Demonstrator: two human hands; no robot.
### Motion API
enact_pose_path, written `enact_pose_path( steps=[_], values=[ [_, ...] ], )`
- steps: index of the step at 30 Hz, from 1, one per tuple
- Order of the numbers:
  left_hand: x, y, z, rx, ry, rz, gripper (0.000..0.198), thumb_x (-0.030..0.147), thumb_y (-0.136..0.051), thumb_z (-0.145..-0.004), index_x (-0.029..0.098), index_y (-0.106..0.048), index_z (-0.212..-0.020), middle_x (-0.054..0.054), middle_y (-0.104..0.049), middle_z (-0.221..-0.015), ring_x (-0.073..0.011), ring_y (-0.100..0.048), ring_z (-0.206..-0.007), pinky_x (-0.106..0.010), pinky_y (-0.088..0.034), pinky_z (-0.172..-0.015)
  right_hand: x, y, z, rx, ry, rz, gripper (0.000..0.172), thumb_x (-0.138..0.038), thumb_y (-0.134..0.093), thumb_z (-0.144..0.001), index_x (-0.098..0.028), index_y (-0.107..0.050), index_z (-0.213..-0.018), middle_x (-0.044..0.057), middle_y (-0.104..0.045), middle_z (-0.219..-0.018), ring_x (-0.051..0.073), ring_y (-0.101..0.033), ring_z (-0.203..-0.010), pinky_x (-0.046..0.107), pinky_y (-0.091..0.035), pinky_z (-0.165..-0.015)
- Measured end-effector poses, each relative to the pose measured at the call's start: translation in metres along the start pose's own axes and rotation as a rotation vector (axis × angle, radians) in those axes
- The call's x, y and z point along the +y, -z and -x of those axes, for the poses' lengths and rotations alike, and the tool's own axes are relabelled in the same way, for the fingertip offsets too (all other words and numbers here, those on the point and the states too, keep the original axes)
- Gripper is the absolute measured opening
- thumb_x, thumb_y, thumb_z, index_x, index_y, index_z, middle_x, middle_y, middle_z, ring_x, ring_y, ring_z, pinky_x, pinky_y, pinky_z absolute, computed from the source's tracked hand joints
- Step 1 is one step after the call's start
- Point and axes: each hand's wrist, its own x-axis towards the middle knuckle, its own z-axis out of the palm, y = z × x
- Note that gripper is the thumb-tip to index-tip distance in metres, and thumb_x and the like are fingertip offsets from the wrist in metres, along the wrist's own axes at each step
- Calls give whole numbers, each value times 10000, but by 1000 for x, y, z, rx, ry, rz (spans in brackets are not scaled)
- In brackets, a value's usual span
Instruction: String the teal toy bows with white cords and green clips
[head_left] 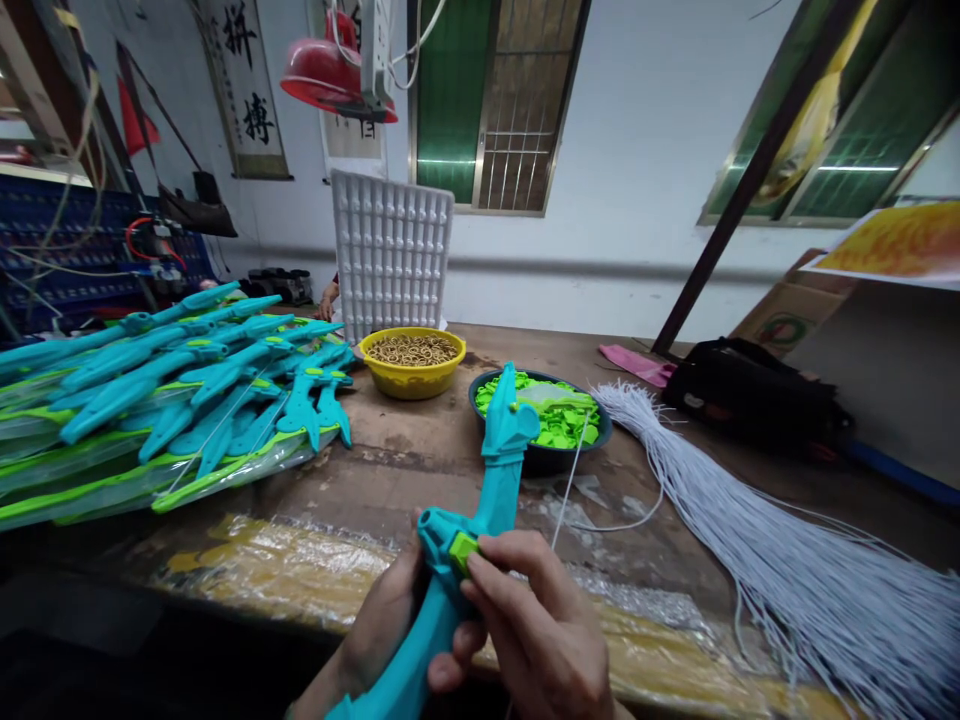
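My left hand (386,610) is wrapped round a turquoise plastic toy bow (495,490), held tilted over the table's front edge. With thumb and fingers, my right hand (544,620) pinches a small bright green plastic piece (463,550) against the middle of the bow. Whether that piece is seated in the bow, I cannot tell. A white cord (571,480) hangs down from the bow's upper part. Behind it stands a dark bowl (544,458) full of green plastic parts (566,425).
Turquoise and green toy bows (187,390) are piled at the left. A yellow basin (412,380) holds brass-coloured rings. White cords (720,530) lie bundled at the right, near a black bag (742,395). Another person's hand (328,300) shows behind a grey plastic tray (391,250).
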Motion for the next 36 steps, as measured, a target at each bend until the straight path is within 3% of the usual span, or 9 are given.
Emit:
enact_pose_path(
  steps=[4,9,15,19,23,27,31,34,36],
  values=[
    [3,-4,3,61,21,-11,869,872,-251,-841,140,-600,-530,-34,-503,-404,-77,-431,-284,-167,-264,-314,6,9,0,-132,-109,-108,256,-150,-484,-1039,-261,-637,-1212,41,-629,-967,133,-733,-607,192,-675,-585],
    [3,-1,4,146,26,-165,942,907,-182,-806,133,-599,-468,-53,-474,-376,-96,-425,-294,-192,-247,-321,12,15,-8,-263,-209,-230,217,-188,-449,-1056,-218,-625,-1179,77,-577,-1073,129,-729,-578,177,-639,-485],
    [19,-6,21,314,-127,-545,855,808,-288,-892,140,-668,-519,-85,-603,-454,-172,-566,-434,-233,-417,-438,0,17,-28,-140,249,327,125,-134,-552,-997,-180,-669,-998,55,-593,-885,158,-666,-745,236,-613,-631],
    [30,-13,31,328,-156,-599,679,700,-462,-916,159,-707,-585,-69,-673,-527,-210,-633,-550,-258,-474,-538,0,19,-33,-134,316,381,196,-39,-541,-962,-158,-661,-1060,71,-602,-910,154,-632,-797,232,-588,-661],
    [26,-15,33,445,-218,-556,715,766,-413,-891,167,-677,-603,-51,-647,-511,-184,-582,-523,-242,-423,-503,5,19,-32,-119,458,441,287,-12,-555,-943,-160,-641,-1174,100,-647,-970,191,-628,-879,299,-601,-713],
    [17,-16,40,316,-283,-396,760,851,-419,-808,154,-723,-825,-24,-617,-584,-162,-552,-550,-232,-424,-517,4,16,-30,-98,505,445,260,-35,-557,-951,-145,-647,-1169,122,-664,-1000,209,-646,-920,316,-602,-728],
    [22,-27,52,305,-503,-563,588,554,-817,-739,205,-678,-1193,-51,-734,-884,-220,-666,-750,-280,-524,-704,-4,13,-30,-43,484,357,213,-107,-526,-991,-165,-664,-1142,112,-646,-950,206,-649,-866,312,-595,-671],
    [30,-37,59,238,-493,-642,513,440,-792,-810,224,-655,-1255,-64,-751,-966,-240,-694,-814,-311,-540,-783,-12,16,-32,-36,399,296,162,-147,-552,-989,-208,-667,-1084,105,-629,-993,217,-650,-908,335,-612,-721],
    [35,-40,62,227,-502,-620,491,425,-789,-815,235,-669,-1253,-79,-749,-1085,-268,-695,-944,-323,-538,-852,-17,20,-32,-40,286,342,204,-226,-629,-965,-226,-636,-1169,135,-608,-1177,263,-641,-1069,390,-614,-848]
  ],
)
